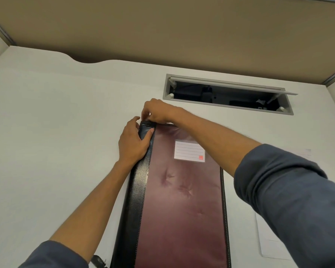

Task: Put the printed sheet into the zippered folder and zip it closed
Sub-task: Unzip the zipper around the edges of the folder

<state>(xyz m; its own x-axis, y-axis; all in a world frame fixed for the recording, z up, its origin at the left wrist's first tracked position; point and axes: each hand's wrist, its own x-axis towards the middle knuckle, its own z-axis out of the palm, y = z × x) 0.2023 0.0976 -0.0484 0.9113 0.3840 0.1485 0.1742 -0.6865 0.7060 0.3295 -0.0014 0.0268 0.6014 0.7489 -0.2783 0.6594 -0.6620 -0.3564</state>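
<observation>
Pinching the zippered folder (182, 190) at its far corner, both hands grip it; a white sheet (269, 238) lies beside, an open cable hatch (228, 93) beyond.

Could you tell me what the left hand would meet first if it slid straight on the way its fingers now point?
Most likely the right hand. The left hand lies along the folder spine, fingers aimed at its far corner, where the right hand pinches; they look nearly touching, though depth is unclear.
</observation>
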